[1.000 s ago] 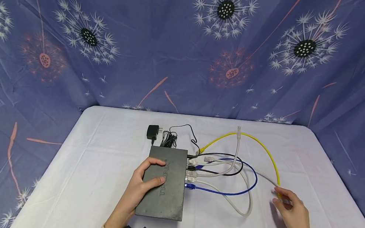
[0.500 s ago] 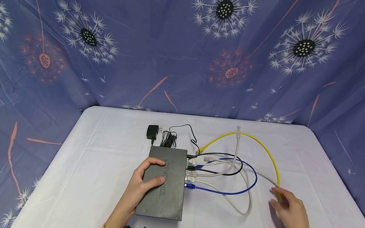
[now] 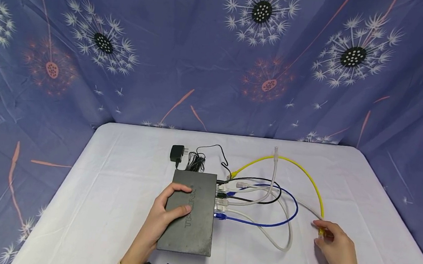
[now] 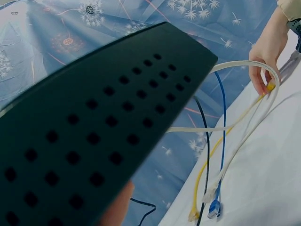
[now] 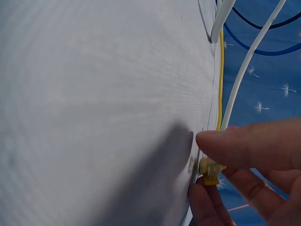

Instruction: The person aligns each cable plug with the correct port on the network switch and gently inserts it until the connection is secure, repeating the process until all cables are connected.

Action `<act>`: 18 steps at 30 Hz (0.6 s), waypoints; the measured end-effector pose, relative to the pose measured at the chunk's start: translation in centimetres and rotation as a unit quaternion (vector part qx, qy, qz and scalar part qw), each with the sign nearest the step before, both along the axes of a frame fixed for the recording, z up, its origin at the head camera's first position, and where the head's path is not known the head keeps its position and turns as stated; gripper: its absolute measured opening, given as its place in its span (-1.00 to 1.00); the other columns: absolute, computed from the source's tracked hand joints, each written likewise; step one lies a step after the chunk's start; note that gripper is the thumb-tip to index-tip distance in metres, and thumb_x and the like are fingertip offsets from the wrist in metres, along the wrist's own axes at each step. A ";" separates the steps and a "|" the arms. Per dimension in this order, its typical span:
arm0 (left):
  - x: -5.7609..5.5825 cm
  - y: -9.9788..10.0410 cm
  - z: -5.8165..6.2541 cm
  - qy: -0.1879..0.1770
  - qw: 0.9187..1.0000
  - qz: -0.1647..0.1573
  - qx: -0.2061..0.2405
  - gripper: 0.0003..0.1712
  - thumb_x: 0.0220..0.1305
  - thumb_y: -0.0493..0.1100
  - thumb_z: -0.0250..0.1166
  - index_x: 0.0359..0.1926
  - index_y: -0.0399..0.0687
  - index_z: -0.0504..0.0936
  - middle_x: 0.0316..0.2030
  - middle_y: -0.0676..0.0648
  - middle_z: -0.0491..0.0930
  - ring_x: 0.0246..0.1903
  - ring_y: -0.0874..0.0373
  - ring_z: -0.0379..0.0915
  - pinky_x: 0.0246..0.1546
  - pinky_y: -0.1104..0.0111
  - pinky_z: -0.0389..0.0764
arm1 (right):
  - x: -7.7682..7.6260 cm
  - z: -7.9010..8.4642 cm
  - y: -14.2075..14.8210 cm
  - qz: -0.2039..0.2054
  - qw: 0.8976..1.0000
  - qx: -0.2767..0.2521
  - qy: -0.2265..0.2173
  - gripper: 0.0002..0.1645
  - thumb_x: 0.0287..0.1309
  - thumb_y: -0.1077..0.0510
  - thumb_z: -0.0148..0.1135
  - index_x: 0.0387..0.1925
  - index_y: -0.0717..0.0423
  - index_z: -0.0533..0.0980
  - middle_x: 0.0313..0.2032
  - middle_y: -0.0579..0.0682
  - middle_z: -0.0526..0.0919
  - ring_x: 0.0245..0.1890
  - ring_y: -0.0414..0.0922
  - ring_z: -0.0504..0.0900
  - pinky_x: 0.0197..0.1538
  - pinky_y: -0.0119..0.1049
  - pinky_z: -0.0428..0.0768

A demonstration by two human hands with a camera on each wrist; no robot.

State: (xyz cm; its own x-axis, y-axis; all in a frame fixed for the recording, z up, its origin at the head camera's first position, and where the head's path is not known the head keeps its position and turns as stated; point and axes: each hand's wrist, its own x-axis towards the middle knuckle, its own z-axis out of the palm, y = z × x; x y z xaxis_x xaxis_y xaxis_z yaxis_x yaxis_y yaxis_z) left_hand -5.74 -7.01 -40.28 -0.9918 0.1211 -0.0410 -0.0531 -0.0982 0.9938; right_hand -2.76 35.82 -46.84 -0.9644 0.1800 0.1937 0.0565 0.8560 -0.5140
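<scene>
My left hand point(image 3: 162, 208) grips a dark grey network switch point(image 3: 198, 234), thumb and index finger on its top. The switch's vented side point(image 4: 101, 129) fills much of the left wrist view, with a fingertip point(image 4: 120, 205) at its lower edge. Toward the right of the table, my right hand point(image 3: 339, 246) pinches the end of a yellow network cable point(image 3: 312, 182). That cable's yellow plug point(image 5: 211, 169) shows between thumb and fingers in the right wrist view. Blue point(image 3: 260, 224), grey-white point(image 3: 289, 235) and black cables point(image 3: 252, 200) run from the ports on the switch's right side.
Behind the switch lie a black power adapter point(image 3: 177, 153) and its bundled cord point(image 3: 195, 161). A grey cable's clear plug point(image 3: 276, 152) points toward the back, crossing the yellow cable. The white-covered table point(image 3: 113, 182) meets a blue patterned curtain point(image 3: 172, 59).
My right hand has shifted slightly, and the yellow plug now shows between its fingertips. The yellow cable's arc has dropped a little toward me. My left hand and the switch stay in place.
</scene>
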 end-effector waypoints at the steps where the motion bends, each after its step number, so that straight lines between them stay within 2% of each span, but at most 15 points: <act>1: 0.0 0.0 0.0 0.001 1.000 -0.001 0.000 -0.58 0.04 -0.32 0.36 -0.02 -0.02 0.57 0.00 -0.12 0.44 -0.05 -0.05 0.31 -0.04 0.16 0.31 | 0.0 0.0 0.0 0.001 1.000 -0.002 0.002 -0.46 -0.28 0.53 0.37 -0.10 0.34 0.56 -0.09 0.34 0.55 -0.22 0.19 0.56 -0.31 -0.49 0.44; 3: 0.0 0.0 0.0 0.004 1.000 -0.001 -0.002 -0.58 0.04 -0.32 0.37 -0.02 -0.02 0.57 0.02 -0.11 0.44 -0.04 -0.06 0.30 -0.03 0.15 0.29 | 0.1 0.0 -0.2 0.001 1.000 -0.005 0.009 -0.46 -0.29 0.54 0.38 -0.10 0.33 0.56 -0.10 0.33 0.56 -0.24 0.18 0.56 -0.34 -0.61 0.37; 6: 0.0 0.0 0.0 0.007 1.000 0.001 -0.005 -0.58 0.03 -0.32 0.37 -0.03 -0.01 0.58 0.03 -0.10 0.44 -0.02 -0.05 0.30 -0.01 0.14 0.27 | 0.1 0.3 -0.5 0.002 1.000 -0.013 0.028 -0.47 -0.30 0.55 0.40 -0.12 0.32 0.58 -0.13 0.29 0.58 -0.27 0.12 0.57 -0.34 -0.69 0.33; 9: 0.0 0.0 0.0 0.006 1.000 0.001 -0.006 -0.58 0.03 -0.31 0.37 -0.03 -0.01 0.58 0.02 -0.10 0.45 -0.03 -0.05 0.30 -0.01 0.14 0.27 | 0.2 0.7 -0.8 0.008 0.998 -0.016 0.054 -0.47 -0.30 0.54 0.42 -0.14 0.27 0.60 -0.19 0.19 0.61 -0.31 -0.13 0.55 -0.31 -0.72 0.33; 13: 0.0 0.0 0.0 0.004 1.000 0.000 -0.005 -0.58 0.03 -0.31 0.37 -0.03 -0.01 0.58 0.01 -0.11 0.45 -0.04 -0.06 0.31 -0.02 0.14 0.28 | 0.4 1.6 -1.1 0.023 0.995 -0.031 0.090 -0.47 -0.29 0.54 0.40 -0.14 0.22 0.61 -0.24 0.08 0.62 -0.33 -0.49 0.43 -0.27 -0.72 0.36; 18: -0.1 0.0 -0.1 0.004 1.000 -0.001 -0.005 -0.58 0.04 -0.30 0.37 -0.02 -0.02 0.58 0.01 -0.11 0.45 -0.04 -0.06 0.31 -0.01 0.14 0.27 | 0.4 3.1 -1.9 0.016 0.990 -0.055 0.129 -0.56 -0.20 0.53 0.32 -0.18 0.19 0.63 -0.27 -0.23 0.62 -0.34 -0.60 0.42 -0.27 -0.72 0.38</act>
